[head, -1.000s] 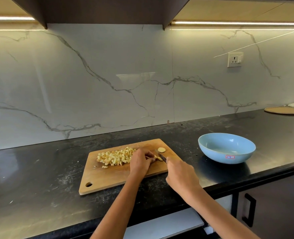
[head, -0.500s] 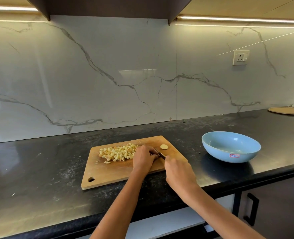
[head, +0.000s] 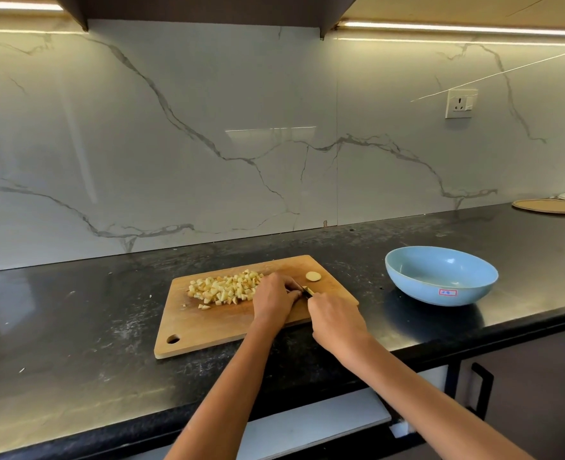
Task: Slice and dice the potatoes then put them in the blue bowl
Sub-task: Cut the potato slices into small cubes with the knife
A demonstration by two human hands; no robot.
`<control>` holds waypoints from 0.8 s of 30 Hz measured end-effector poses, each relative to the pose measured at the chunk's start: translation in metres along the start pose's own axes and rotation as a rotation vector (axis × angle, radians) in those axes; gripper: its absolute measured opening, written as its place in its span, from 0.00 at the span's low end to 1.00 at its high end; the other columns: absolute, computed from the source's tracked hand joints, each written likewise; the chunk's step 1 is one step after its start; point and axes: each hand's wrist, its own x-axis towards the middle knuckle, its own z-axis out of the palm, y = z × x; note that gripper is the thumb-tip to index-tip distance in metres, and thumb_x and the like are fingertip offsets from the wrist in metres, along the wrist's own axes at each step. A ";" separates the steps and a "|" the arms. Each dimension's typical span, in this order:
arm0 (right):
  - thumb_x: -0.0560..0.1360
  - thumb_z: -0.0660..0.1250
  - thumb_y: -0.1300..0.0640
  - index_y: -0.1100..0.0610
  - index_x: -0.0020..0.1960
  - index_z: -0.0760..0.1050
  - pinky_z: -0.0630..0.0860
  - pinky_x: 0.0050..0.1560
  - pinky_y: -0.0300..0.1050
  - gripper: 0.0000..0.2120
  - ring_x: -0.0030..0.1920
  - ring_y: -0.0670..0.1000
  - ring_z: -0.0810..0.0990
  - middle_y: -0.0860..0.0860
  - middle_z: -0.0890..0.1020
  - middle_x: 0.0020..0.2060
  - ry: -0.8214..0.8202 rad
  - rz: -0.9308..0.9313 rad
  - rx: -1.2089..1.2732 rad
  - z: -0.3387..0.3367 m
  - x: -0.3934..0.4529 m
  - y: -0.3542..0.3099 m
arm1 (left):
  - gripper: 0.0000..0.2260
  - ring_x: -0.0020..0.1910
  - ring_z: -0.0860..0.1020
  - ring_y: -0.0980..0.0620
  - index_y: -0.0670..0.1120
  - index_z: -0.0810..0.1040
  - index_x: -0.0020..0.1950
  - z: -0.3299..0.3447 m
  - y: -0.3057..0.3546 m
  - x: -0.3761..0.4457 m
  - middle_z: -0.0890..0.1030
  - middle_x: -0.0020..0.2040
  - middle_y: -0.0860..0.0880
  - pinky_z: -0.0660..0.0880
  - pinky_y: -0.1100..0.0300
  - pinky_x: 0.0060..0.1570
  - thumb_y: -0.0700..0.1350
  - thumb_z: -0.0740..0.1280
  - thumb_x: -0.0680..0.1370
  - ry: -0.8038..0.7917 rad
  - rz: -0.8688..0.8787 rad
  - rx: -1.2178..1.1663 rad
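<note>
On my feed, a wooden cutting board (head: 208,323) lies on the black tabletop (head: 75,327), its hanging hole at the near left corner. A pile of diced potato (head: 226,288) occupies the far left part of the board. One round potato slice (head: 313,276) lies flat near the far right corner, apart from the pile.

My left hand (head: 274,298) rests on the board just right of the pile. Its fingers are curled down over a small potato piece (head: 307,289), of which only a yellow edge shows past the fingertips; I read this grip as grasping that piece. My right hand (head: 335,322) sits just right of and nearer than the left, clenched around a knife (head: 307,293). Only a short dark section of the knife shows between the two hands, at the potato piece; the handle is hidden inside the fist.

The blue bowl (head: 440,290) stands on the tabletop well to the right of the board, upright, with a small red-bordered label on its near wall. I see no potato inside it.

At the far right end of the tabletop lies a flat round mat (head: 549,206). A wall socket (head: 460,103) is mounted on the marble backsplash (head: 174,144) above the bowl.
</note>
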 end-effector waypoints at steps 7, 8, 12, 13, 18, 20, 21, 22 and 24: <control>0.79 0.59 0.62 0.59 0.61 0.72 0.73 0.46 0.42 0.11 0.53 0.52 0.78 0.55 0.78 0.55 -0.008 0.024 0.040 -0.005 -0.005 0.003 | 0.06 0.46 0.77 0.56 0.49 0.83 0.50 0.000 0.004 0.002 0.82 0.48 0.52 0.69 0.64 0.39 0.45 0.68 0.76 0.042 0.036 0.052; 0.79 0.59 0.62 0.59 0.61 0.72 0.73 0.46 0.42 0.11 0.53 0.52 0.78 0.55 0.78 0.54 -0.013 0.026 0.039 -0.006 -0.004 0.003 | 0.06 0.45 0.77 0.56 0.49 0.83 0.50 0.000 0.003 0.002 0.82 0.48 0.52 0.70 0.64 0.39 0.46 0.68 0.76 0.038 0.042 0.058; 0.78 0.59 0.62 0.59 0.59 0.72 0.69 0.42 0.42 0.10 0.52 0.52 0.79 0.54 0.79 0.53 -0.035 0.026 0.024 -0.012 -0.001 0.005 | 0.07 0.46 0.78 0.55 0.50 0.82 0.52 0.002 0.002 0.005 0.82 0.50 0.51 0.72 0.62 0.41 0.47 0.67 0.76 0.039 0.054 0.087; 0.78 0.59 0.62 0.59 0.59 0.73 0.69 0.41 0.42 0.10 0.52 0.53 0.79 0.54 0.79 0.53 -0.037 0.027 0.020 -0.013 0.000 0.005 | 0.08 0.48 0.78 0.53 0.51 0.81 0.53 0.003 0.001 0.007 0.82 0.51 0.51 0.74 0.61 0.42 0.48 0.67 0.77 0.031 0.061 0.101; 0.78 0.60 0.63 0.60 0.56 0.74 0.68 0.39 0.42 0.09 0.50 0.53 0.79 0.55 0.80 0.51 -0.042 0.044 0.040 -0.016 0.005 0.006 | 0.10 0.51 0.77 0.49 0.53 0.79 0.56 0.006 0.000 0.009 0.80 0.56 0.50 0.72 0.58 0.43 0.47 0.61 0.79 -0.051 0.134 0.214; 0.78 0.60 0.63 0.60 0.57 0.74 0.69 0.41 0.42 0.10 0.51 0.53 0.79 0.54 0.80 0.53 -0.042 0.042 0.048 -0.016 0.003 0.006 | 0.10 0.51 0.78 0.49 0.53 0.79 0.55 0.005 0.001 0.008 0.79 0.56 0.50 0.71 0.58 0.42 0.46 0.61 0.80 -0.044 0.144 0.230; 0.78 0.60 0.62 0.59 0.58 0.73 0.69 0.42 0.42 0.10 0.52 0.53 0.79 0.54 0.79 0.53 -0.044 0.039 0.049 -0.015 0.000 0.006 | 0.09 0.51 0.78 0.50 0.53 0.80 0.55 0.005 0.001 0.008 0.79 0.56 0.50 0.71 0.59 0.41 0.46 0.61 0.79 -0.041 0.147 0.233; 0.78 0.59 0.62 0.59 0.59 0.73 0.69 0.42 0.42 0.10 0.52 0.53 0.79 0.54 0.79 0.54 -0.048 0.037 0.049 -0.015 -0.003 0.006 | 0.09 0.51 0.78 0.50 0.53 0.80 0.55 0.005 0.001 0.009 0.80 0.55 0.50 0.71 0.59 0.41 0.46 0.61 0.79 -0.039 0.148 0.232; 0.79 0.59 0.62 0.59 0.59 0.72 0.69 0.43 0.42 0.10 0.51 0.53 0.79 0.54 0.78 0.53 -0.053 0.036 0.042 -0.016 -0.011 0.006 | 0.08 0.50 0.78 0.50 0.53 0.80 0.54 0.005 0.000 0.010 0.80 0.55 0.50 0.71 0.60 0.41 0.46 0.62 0.79 -0.041 0.149 0.223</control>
